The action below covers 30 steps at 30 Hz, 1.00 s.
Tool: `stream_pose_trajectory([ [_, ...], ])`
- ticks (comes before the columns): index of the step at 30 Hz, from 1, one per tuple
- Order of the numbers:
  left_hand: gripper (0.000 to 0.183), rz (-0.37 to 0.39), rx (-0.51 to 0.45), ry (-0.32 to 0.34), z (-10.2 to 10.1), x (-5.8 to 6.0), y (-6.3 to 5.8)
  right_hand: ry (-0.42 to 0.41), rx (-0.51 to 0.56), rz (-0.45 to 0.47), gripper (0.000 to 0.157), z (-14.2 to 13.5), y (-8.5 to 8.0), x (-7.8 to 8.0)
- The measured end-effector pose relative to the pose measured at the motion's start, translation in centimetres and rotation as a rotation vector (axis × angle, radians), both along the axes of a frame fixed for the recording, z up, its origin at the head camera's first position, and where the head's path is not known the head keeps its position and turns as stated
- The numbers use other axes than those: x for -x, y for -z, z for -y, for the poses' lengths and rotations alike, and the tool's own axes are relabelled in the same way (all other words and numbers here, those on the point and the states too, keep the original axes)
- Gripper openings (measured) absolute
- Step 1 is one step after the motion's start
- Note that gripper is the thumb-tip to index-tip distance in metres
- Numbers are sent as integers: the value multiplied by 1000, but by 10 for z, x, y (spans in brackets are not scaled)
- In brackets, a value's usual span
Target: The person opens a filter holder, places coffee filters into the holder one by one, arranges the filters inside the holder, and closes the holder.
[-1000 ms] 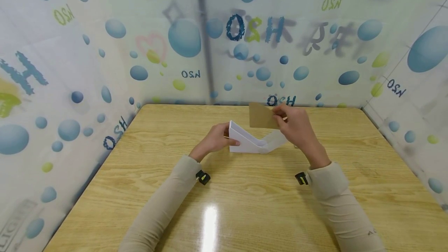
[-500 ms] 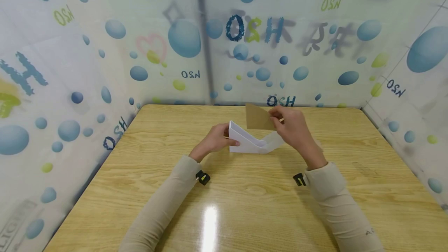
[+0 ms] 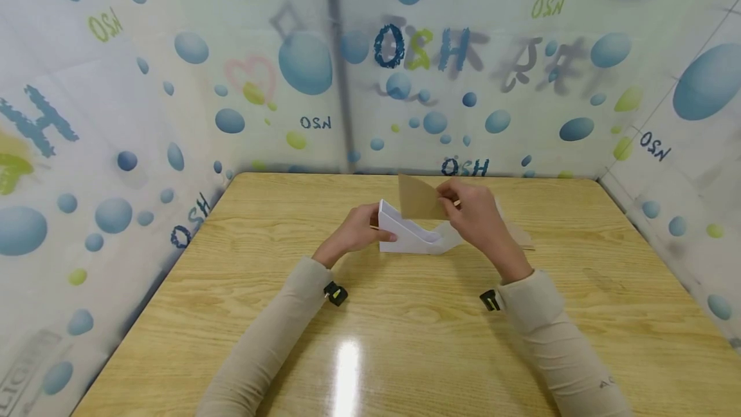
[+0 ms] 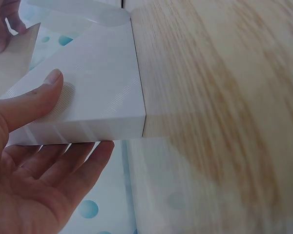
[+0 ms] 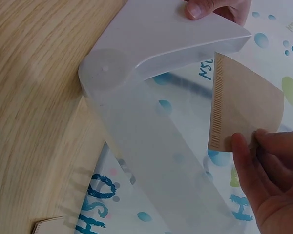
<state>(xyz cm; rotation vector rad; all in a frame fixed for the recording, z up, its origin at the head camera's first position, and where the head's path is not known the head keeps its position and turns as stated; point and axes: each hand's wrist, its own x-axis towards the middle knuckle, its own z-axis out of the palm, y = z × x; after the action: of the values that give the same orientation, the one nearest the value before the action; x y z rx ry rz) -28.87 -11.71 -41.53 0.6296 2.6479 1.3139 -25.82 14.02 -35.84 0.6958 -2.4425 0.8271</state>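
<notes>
A white filter holder [image 3: 405, 239] with a slanted opening stands on the table, its translucent hinged lid [image 5: 151, 146] swung out to the right. My left hand [image 3: 361, 229] grips the holder's closed end, thumb on the near side and fingers behind. In the left wrist view, that thumb [image 4: 36, 100] lies flat along the white side wall. A brown paper coffee filter [image 3: 420, 201] with a crimped edge [image 5: 217, 102] is pinched by one end between my right thumb and fingers. My right hand [image 3: 477, 214] holds it above the holder, its lower edge overlapping the opening in the head view.
A stack of brown coffee filters [image 3: 521, 235] lies on the wooden table [image 3: 417, 340] behind my right wrist, also at the bottom of the right wrist view. Patterned fabric walls [image 3: 382, 95] with blue and green dots enclose the back and sides.
My right hand has moved left and slightly down with the coffee filter, bringing it over the holder's opening. More of the stack beyond my right wrist now shows. The left hand has stayed put.
</notes>
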Motion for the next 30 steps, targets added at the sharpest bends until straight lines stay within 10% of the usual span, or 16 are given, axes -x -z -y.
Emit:
stream_pose_trajectory([
  [30, 48, -10, 1, 1, -1, 0, -1, -31, -59, 39, 9, 15, 8, -2],
])
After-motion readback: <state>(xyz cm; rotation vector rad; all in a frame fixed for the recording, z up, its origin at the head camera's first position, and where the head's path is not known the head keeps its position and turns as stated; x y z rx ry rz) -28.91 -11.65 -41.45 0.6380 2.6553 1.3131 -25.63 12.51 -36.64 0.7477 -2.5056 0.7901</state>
